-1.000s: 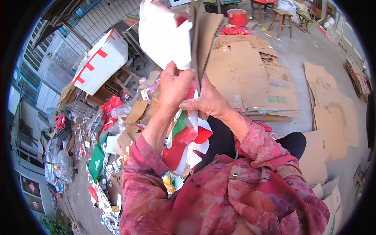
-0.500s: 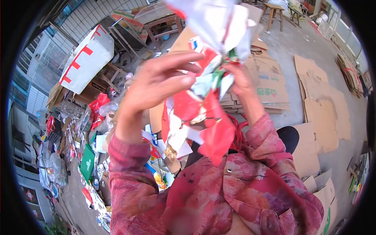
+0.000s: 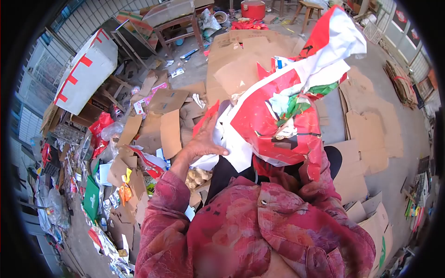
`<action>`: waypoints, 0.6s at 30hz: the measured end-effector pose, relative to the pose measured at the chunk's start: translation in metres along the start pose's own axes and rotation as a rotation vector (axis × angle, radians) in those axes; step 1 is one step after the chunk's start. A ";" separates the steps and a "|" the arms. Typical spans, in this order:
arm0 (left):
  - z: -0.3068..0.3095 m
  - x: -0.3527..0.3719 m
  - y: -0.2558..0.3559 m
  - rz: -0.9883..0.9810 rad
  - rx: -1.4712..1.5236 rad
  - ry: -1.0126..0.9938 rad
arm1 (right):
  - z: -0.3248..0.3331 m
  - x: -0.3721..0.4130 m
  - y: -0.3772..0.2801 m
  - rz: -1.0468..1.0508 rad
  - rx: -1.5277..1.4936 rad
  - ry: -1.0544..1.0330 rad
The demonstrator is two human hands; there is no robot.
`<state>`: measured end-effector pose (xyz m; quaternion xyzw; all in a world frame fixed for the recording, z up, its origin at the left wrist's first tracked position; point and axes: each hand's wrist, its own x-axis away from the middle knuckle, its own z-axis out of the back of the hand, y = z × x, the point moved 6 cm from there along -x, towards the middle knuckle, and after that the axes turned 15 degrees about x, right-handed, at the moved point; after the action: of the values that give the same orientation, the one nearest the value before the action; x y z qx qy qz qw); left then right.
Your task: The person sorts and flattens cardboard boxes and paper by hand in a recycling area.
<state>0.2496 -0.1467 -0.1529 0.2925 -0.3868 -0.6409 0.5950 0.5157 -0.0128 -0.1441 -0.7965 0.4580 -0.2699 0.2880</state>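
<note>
A large crumpled red-and-white printed sheet (image 3: 273,120) spreads in front of my chest, with green patches and torn edges. Its upper right end rises in a loose red and white flap. My left hand (image 3: 201,141) is at the sheet's left edge, open, thumb apart from the stretched fingers, against the white part. The sheet covers my right hand; only the right sleeve (image 3: 320,178) shows below it, so its grip is hidden. Below my left hand lies a light-brown lumpy piece (image 3: 198,177) among paper scraps.
Flattened cardboard (image 3: 245,60) is stacked ahead, with more cardboard sheets (image 3: 373,134) on the right. Mixed paper and plastic waste covers the floor at left, near a green folder-like piece (image 3: 91,197). A white foam box (image 3: 88,69) stands back left; a wooden stool (image 3: 306,14) is behind.
The bunched sheet has been spread wider and lowered, its flap now swung to the right. My left hand has come down to its left edge. My right hand has gone out of sight behind it.
</note>
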 end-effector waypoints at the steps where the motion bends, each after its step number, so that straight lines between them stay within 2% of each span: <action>1: -0.004 -0.002 0.002 -0.007 0.002 -0.001 | 0.005 0.002 -0.002 0.004 0.004 0.055; 5: -0.011 -0.001 0.001 -0.055 0.044 0.101 | 0.030 0.025 -0.035 0.110 0.024 -0.086; 7: -0.010 0.003 0.002 0.097 0.080 0.118 | 0.041 0.035 -0.050 0.183 0.031 -0.120; 8: -0.009 0.006 0.000 0.004 0.026 0.206 | 0.046 0.040 -0.055 0.207 0.030 -0.109; 9: -0.008 0.008 0.001 -0.001 0.029 0.193 | 0.052 0.048 -0.060 0.237 0.030 -0.093; 12: 0.005 0.015 -0.017 0.087 0.016 0.237 | 0.071 0.070 -0.083 0.364 0.030 -0.012; 14: 0.021 0.023 -0.046 -0.023 -0.108 0.342 | 0.087 0.089 -0.106 0.482 0.031 0.044; 16: 0.050 0.046 -0.055 0.117 -0.194 0.423 | 0.101 0.110 -0.131 0.598 0.033 0.094; 17: 0.068 0.057 -0.080 -0.046 -0.198 0.521 | 0.109 0.120 -0.143 0.648 0.032 0.118; 18: 0.076 0.066 -0.076 0.054 -0.415 0.480 | 0.114 0.128 -0.149 0.681 0.027 0.140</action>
<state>0.1379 -0.2013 -0.1713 0.2973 -0.1037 -0.6028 0.7331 0.7359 -0.0400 -0.0969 -0.5738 0.7124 -0.2183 0.3400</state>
